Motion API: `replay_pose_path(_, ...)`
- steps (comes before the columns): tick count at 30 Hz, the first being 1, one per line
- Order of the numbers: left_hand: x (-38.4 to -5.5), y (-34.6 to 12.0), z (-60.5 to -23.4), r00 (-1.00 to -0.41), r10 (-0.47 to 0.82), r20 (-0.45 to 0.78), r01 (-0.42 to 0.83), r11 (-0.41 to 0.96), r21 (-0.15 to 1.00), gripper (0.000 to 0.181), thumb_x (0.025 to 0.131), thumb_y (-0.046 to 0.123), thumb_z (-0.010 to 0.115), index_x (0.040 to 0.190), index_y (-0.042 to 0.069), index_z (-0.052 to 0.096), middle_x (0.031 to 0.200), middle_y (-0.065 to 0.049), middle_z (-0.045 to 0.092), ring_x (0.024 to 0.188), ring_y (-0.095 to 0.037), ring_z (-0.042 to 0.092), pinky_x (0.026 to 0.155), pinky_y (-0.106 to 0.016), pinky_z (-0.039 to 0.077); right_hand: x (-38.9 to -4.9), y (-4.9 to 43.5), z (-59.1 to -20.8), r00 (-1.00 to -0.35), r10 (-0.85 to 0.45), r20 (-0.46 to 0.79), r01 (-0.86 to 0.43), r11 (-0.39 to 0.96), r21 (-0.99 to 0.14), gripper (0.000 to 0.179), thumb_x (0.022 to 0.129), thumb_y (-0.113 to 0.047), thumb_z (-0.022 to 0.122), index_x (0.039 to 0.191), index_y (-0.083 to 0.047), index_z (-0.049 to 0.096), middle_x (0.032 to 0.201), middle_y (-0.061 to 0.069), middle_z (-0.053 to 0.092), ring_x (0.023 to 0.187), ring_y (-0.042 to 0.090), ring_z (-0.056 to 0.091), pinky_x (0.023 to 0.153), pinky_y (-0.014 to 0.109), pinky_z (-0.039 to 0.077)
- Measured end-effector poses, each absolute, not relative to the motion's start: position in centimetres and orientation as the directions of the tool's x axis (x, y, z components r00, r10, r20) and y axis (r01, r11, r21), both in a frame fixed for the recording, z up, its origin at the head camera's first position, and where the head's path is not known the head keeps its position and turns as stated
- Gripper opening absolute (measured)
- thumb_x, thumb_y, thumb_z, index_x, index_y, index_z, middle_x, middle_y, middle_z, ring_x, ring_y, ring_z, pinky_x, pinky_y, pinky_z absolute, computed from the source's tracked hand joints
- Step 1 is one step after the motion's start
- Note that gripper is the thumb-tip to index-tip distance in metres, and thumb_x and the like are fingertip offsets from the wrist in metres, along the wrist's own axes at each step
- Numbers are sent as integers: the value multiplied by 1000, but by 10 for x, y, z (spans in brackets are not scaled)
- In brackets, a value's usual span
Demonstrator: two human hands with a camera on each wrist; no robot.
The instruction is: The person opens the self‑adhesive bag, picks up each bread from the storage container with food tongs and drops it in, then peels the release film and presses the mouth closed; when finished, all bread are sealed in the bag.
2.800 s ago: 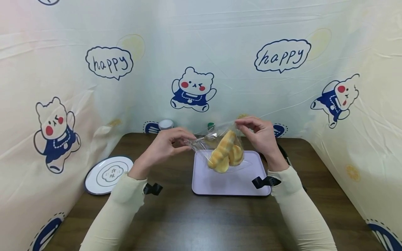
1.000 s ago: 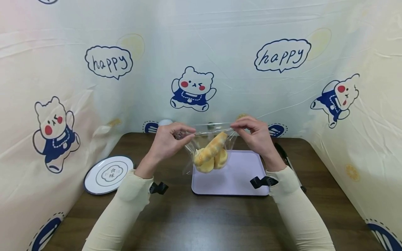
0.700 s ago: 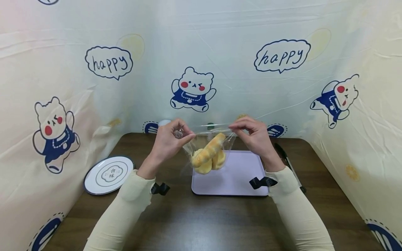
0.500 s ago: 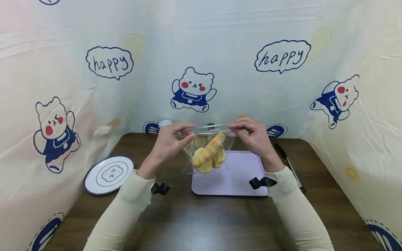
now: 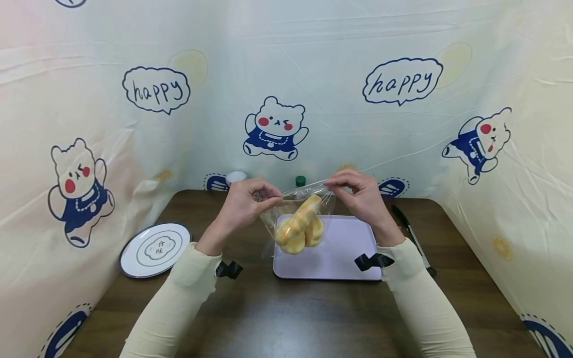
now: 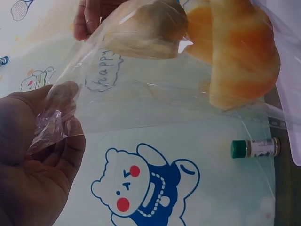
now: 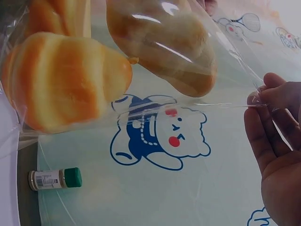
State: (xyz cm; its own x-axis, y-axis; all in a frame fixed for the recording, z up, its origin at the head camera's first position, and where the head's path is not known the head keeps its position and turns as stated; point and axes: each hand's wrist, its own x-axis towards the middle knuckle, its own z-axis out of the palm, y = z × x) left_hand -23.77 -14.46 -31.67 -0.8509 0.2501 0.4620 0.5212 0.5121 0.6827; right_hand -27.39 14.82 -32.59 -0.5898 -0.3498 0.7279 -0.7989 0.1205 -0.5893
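A clear plastic bag (image 5: 273, 219) hangs between my two hands over the left part of a pale purple tray (image 5: 344, 253). Inside it are several bread rolls (image 5: 301, 221), a long ridged one lying slantwise over rounder ones. My left hand (image 5: 243, 201) pinches the bag's upper left corner between thumb and fingers. At the upper right corner, my right hand (image 5: 360, 194) pinches the film the same way. Both wrist views show the film stretched taut between them, with the striped roll (image 7: 66, 82) close to the camera in the right one.
On the left of the wooden table (image 5: 295, 318) lies a white plate (image 5: 156, 248) with a dark rim. Black-headed tongs (image 5: 414, 238) lie right of the tray. At the back stand a green-capped jar (image 6: 256, 148) and a white-lidded container (image 5: 236, 177). A printed curtain encloses the table.
The bag of rolls has shifted left since the earliest frame and sunk slightly of late. Its left corner, bunched earlier, is spread out, and my left hand has moved a little right.
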Motion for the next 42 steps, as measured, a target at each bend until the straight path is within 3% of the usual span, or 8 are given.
replay_pose_path(3, -236, -146, -315, -868, 261, 422, 495, 526, 692, 10, 86, 21, 79, 96, 20, 77, 93, 3, 73, 84, -14, 66, 76, -31, 59, -274, 148, -327, -588, -351, 729, -800, 117, -589, 16, 88, 11, 67, 98, 3, 76, 96, 17, 71, 93, 7, 62, 79, 17, 55)
replay_pose_path(9, -235, -160, -313, -920, 288, 265, 386, 554, 738, 36, 84, 29, 81, 119, 23, 72, 107, 3, 74, 93, -16, 66, 80, -29, 59, -274, 148, -327, -603, -323, 730, -789, 104, -606, 15, 89, 9, 66, 100, 4, 75, 97, 19, 70, 91, 13, 64, 79, 18, 56)
replay_pose_path(14, -236, -170, -320, -918, 338, 208, 375, 572, 729, 40, 83, 27, 83, 121, 22, 72, 103, 2, 73, 85, -21, 60, 69, -25, 55, -272, 148, -325, -609, -321, 726, -786, 115, -608, 16, 90, 9, 65, 101, 4, 75, 97, 18, 70, 90, 9, 64, 79, 19, 56)
replay_pose_path(19, -237, -171, -333, -923, 355, 146, 344, 595, 727, 41, 82, 38, 82, 120, 25, 72, 99, 3, 71, 87, -21, 62, 72, -28, 57, -272, 149, -325, -611, -316, 726, -786, 128, -605, 15, 89, 11, 64, 100, 7, 74, 96, 21, 69, 89, 11, 64, 77, 18, 56)
replay_pose_path(24, -239, -166, -346, -917, 338, 211, 375, 548, 748, 25, 88, 41, 75, 107, 25, 73, 112, 5, 73, 94, -18, 65, 81, -31, 58, -270, 150, -323, -606, -304, 735, -788, 104, -607, 13, 89, 13, 63, 100, 14, 71, 97, 28, 67, 89, 17, 65, 77, 16, 55)
replay_pose_path(27, -240, -163, -350, -893, 337, 299, 432, 455, 778, 18, 97, 33, 66, 106, 18, 70, 122, 0, 71, 97, -20, 64, 77, -29, 56, -271, 152, -324, -615, -300, 729, -780, 97, -618, 15, 89, 12, 64, 102, 12, 71, 98, 24, 68, 89, 15, 65, 77, 16, 55)
replay_pose_path(34, -238, -166, -344, -879, 331, 343, 443, 299, 845, 27, 107, 35, 44, 117, 11, 52, 122, -10, 71, 105, -23, 69, 82, -29, 60, -273, 152, -330, -694, -360, 623, -707, 180, -684, 21, 91, 1, 68, 112, 0, 73, 110, 19, 70, 95, 9, 64, 80, 20, 55)
replay_pose_path(42, -236, -193, -340, -944, 217, 249, 310, 320, 895, 39, 106, 45, 42, 119, 9, 47, 118, -17, 67, 100, -26, 70, 77, -37, 62, -273, 157, -332, -765, -388, 514, -637, 334, -695, 33, 95, -14, 67, 128, -16, 67, 117, 4, 71, 100, 15, 68, 85, 28, 55)
